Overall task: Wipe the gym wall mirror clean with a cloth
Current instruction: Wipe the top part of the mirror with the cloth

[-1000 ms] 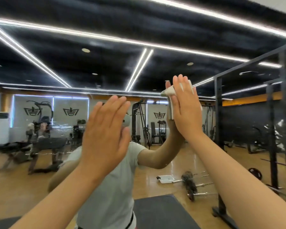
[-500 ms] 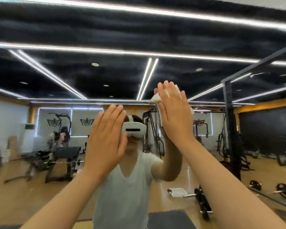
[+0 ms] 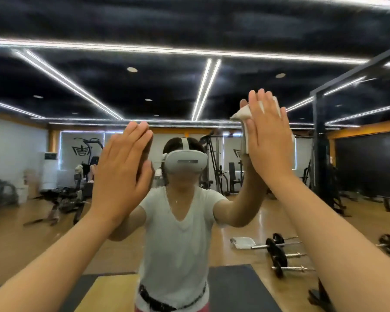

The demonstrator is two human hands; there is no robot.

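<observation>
The white cloth [image 3: 242, 115] sits flat against the wall mirror [image 3: 54, 86], high up and to the right of my reflection, its folded edge poking out past my fingers. My right hand [image 3: 268, 136] presses it to the glass with fingers straight and close together, palm flat. My left hand [image 3: 122, 174] holds nothing; it is also flat and fingers-together, seemingly braced on the glass lower down and to the left. I judge I'm mid-wipe on an upper patch. I can't make out streaks or smears, so which parts are done I cannot tell; the wide glass to either side and below likely remains.
</observation>
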